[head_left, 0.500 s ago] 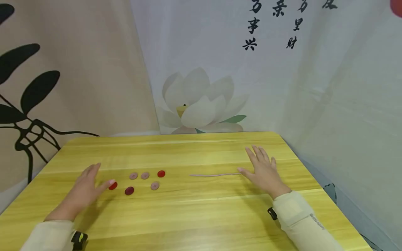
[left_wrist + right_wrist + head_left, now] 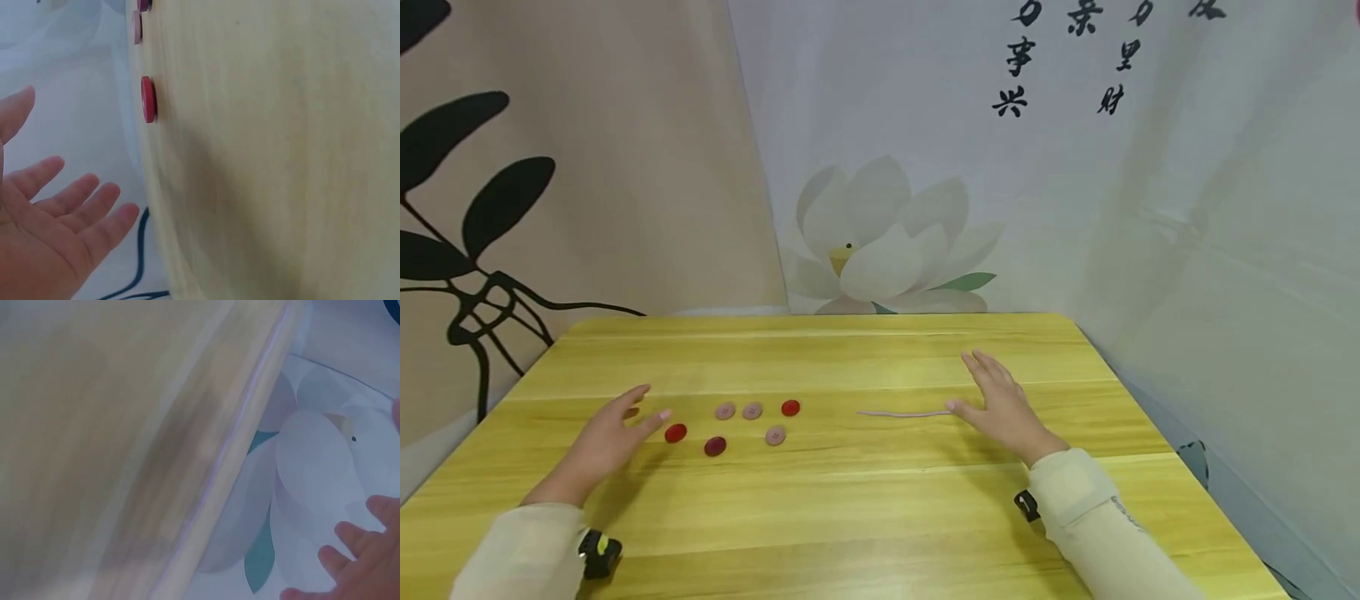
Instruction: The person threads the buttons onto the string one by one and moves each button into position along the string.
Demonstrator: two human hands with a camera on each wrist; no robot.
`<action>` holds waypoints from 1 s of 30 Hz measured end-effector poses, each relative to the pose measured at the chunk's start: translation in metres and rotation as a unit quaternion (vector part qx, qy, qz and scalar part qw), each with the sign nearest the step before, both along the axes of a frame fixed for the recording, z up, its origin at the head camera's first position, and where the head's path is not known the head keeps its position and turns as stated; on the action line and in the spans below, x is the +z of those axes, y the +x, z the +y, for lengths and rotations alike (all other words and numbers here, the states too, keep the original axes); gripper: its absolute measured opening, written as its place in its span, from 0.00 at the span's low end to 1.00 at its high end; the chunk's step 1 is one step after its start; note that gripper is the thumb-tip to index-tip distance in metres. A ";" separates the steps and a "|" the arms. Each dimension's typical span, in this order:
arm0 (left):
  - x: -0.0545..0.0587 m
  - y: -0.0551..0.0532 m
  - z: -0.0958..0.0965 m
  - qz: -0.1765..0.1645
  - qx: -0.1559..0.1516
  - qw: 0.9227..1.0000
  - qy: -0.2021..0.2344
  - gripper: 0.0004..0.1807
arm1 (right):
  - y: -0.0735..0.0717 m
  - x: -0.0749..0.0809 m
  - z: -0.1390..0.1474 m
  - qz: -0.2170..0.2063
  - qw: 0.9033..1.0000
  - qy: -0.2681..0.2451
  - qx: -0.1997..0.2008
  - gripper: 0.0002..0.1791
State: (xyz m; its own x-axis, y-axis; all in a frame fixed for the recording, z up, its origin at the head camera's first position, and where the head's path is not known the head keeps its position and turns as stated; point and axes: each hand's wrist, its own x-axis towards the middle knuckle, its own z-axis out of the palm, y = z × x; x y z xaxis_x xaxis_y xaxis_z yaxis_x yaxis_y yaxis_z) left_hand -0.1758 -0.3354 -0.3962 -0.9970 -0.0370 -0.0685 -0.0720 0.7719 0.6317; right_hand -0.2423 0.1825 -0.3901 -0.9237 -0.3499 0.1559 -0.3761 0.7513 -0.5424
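Observation:
My left hand [image 2: 606, 442] hovers over the left of the table, fingers loosely spread and nothing in them. Its thumb is near a red button [image 2: 675, 432], which shows red and flat in the left wrist view too [image 2: 148, 100]. Several other buttons lie to the right: a dark red one [image 2: 715, 446], pink ones such as the nearest [image 2: 775, 435], and another red one [image 2: 790, 407]. A thin, pale purple string [image 2: 902, 413] lies nearly straight across the middle. Above its right end is my right hand [image 2: 1003, 412], fingers extended and holding nothing; that end is hidden behind the thumb.
The wooden table [image 2: 865, 517] has its far edge near a hanging cloth [image 2: 925, 100] printed with a lotus and dark characters. A dark cable [image 2: 140, 250] shows past the table edge in the left wrist view. Both sleeves carry dark wrist devices.
My right hand has moved left along the string, covering more of its right end. The left thumb no longer overlaps the nearest red button. The head view has shifted slightly.

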 end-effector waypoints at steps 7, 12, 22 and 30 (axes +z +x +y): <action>-0.003 -0.001 -0.002 -0.011 0.011 0.999 0.044 0.45 | -0.005 -0.006 -0.017 -0.031 0.998 -0.043 0.020 0.47; -0.005 -0.002 -0.003 -0.021 0.009 0.997 0.075 0.43 | -0.006 -0.006 -0.032 -0.070 0.994 -0.078 0.023 0.45; -0.011 -0.007 -0.006 -0.042 0.007 0.995 0.092 0.40 | -0.010 -0.005 -0.061 -0.098 0.988 -0.117 0.020 0.41; -0.014 -0.009 -0.005 -0.039 -0.005 0.997 0.068 0.43 | -0.012 -0.003 -0.078 -0.129 0.982 -0.134 0.021 0.37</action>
State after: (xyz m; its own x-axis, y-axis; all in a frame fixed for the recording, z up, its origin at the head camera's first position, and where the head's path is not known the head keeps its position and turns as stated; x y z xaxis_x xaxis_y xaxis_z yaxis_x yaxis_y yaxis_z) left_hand -0.1851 -0.3408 -0.4102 -0.9886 -0.0112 -0.1501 -0.1176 0.6800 0.7237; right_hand -0.2538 0.1048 -0.3931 -0.9299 -0.3678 0.0099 -0.2278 0.5546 -0.8003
